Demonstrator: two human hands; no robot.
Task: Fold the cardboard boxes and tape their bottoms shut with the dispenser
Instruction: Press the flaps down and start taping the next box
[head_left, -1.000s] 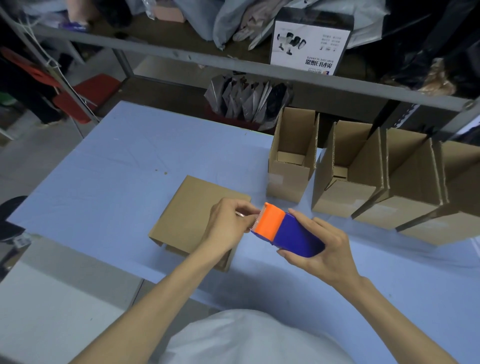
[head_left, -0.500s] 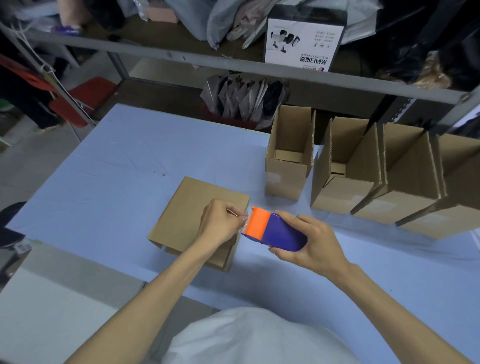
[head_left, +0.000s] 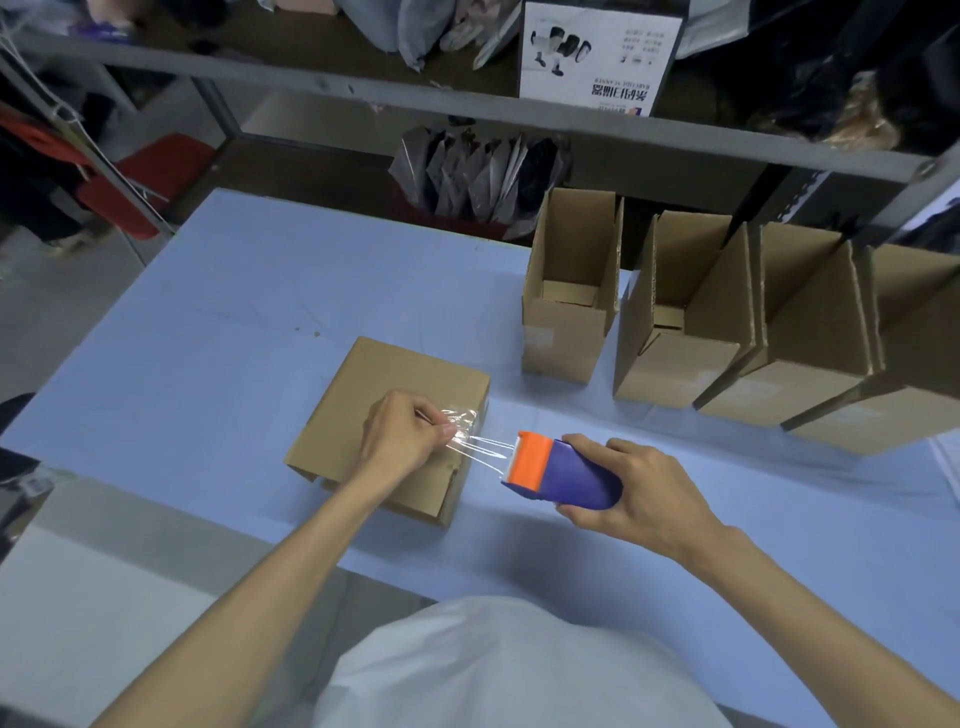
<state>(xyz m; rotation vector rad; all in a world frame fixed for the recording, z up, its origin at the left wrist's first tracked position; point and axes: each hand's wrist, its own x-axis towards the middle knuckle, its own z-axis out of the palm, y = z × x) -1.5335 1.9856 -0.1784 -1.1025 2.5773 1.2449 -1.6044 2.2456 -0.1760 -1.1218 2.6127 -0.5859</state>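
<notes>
On the blue counter (head_left: 234, 338) the cardboard box (head_left: 374, 395) lies closed-side up, seemingly bottom-up for sealing. The right hand (head_left: 639, 493) grasps the dispenser (head_left: 566, 475) just beside it. The left hand (head_left: 400, 434) pinches the tape (head_left: 483, 449) over the box, drawing it taut.

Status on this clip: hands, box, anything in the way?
Left hand pinches tape end over the box. Right hand grips dispenser, tape stretched between. Box flat on table, closed side up. Nothing in the way.

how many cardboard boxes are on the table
5: one flipped box under the left hand, four open boxes in a row to its right; more may sit past the frame edge.
</notes>
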